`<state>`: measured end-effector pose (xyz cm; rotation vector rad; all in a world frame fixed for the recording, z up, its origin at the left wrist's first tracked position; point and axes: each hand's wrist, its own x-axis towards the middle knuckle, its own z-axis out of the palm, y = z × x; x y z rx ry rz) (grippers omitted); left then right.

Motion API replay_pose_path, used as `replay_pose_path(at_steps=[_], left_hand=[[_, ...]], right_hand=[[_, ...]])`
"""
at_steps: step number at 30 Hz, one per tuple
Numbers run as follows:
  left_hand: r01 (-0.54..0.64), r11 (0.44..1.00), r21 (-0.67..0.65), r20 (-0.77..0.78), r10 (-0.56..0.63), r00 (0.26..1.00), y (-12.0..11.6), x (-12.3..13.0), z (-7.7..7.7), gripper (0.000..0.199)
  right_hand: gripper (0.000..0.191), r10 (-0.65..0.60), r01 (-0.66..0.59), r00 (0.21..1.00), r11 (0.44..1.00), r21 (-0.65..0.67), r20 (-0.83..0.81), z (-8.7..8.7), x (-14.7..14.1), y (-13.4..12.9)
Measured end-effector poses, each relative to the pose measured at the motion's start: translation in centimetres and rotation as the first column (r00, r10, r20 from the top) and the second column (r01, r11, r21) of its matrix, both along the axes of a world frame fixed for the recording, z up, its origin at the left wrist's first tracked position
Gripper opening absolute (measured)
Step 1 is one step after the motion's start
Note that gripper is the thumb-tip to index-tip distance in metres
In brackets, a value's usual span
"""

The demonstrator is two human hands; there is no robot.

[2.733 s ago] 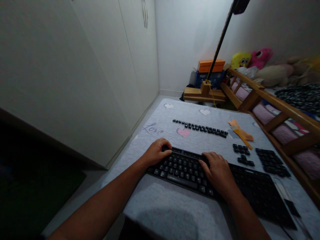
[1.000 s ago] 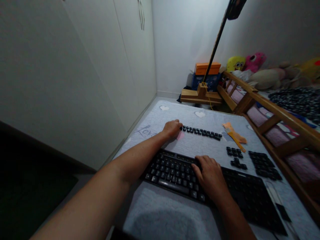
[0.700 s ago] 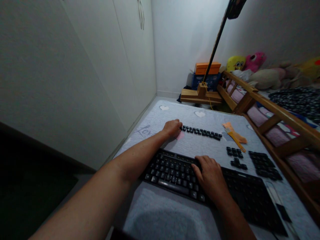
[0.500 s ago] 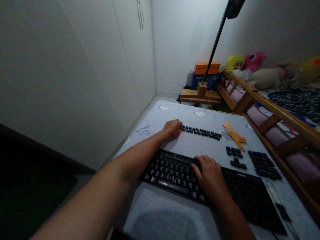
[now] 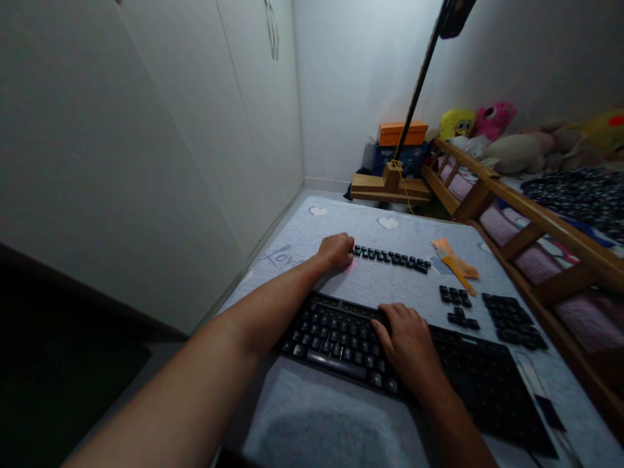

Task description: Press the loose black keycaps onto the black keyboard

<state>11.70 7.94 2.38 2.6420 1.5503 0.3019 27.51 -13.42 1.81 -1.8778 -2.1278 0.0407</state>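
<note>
A black keyboard lies across the cloth-covered surface, with bare sockets on its right part. Behind it runs a double row of loose black keycaps. At the left end of that row is my left hand, its fingers curled down at the keycaps; whatever is between the fingertips is hidden. My right hand rests over the keyboard's upper middle, thumb and fingers apart. Smaller groups of keycaps and a larger block sit behind the keyboard's right part.
An orange-handled brush lies on an orange cloth at the back right. A wooden bed rail borders the right side. White cabinet doors stand on the left, and a pole on a wooden base rises beyond.
</note>
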Motion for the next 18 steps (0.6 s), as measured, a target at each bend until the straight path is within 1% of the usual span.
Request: replay_pose_path(at_steps=[7,10,18], left_hand=[[-0.001,1.000,0.006,-0.001,0.001,1.000,-0.6,0.1,0.2,0.023],[0.001,1.000,-0.004,-0.006,-0.001,1.000,-0.8,0.0,0.4,0.024],[0.038,0.999,-0.034,-0.019,-0.039,0.999,-1.2,-1.6,0.6,0.025]], right_hand=[[0.024,0.011,-0.011,1.000,1.000,0.008,-0.015,-0.3,0.1,0.0],[0.024,0.007,-0.007,1.000,1.000,-0.010,-0.020,-0.1,0.1,0.1],[0.025,0.000,-0.001,0.999,1.000,-0.026,-0.035,-0.1,0.0,0.0]])
